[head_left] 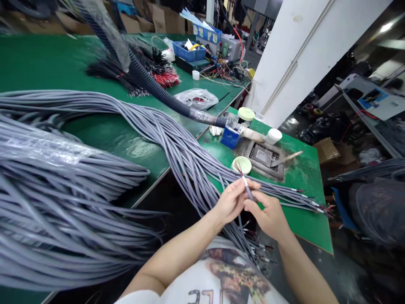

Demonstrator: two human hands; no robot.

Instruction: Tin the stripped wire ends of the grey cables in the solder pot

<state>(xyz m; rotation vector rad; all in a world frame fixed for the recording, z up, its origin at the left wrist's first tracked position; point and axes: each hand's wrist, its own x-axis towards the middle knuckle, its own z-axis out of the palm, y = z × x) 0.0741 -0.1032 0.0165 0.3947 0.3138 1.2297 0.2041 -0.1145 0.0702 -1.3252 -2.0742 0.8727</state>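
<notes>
Between both hands is the end of a grey cable (pixel 248 192), with a white band near its tip and thin dark red and pale wires fanning out. My left hand (pixel 232 200) pinches it close to the white band. Thumb and fingers of my right hand (pixel 267 213) close on the grey sheath just below. Behind the wire tips stands a round pale-green tub (pixel 241 165). A long bundle of grey cables (pixel 190 156) runs under and past my hands, its stripped ends lying on the right of the green board (pixel 313 230).
Beyond the hands sits a solder pot (pixel 262 156) with a flat scraper (pixel 287 158) across it. A ribbed hose (pixel 152 86) reaches a blue box (pixel 230 137). Coiled grey cables (pixel 63 202) fill the left. A white pillar (pixel 303 46) rises behind.
</notes>
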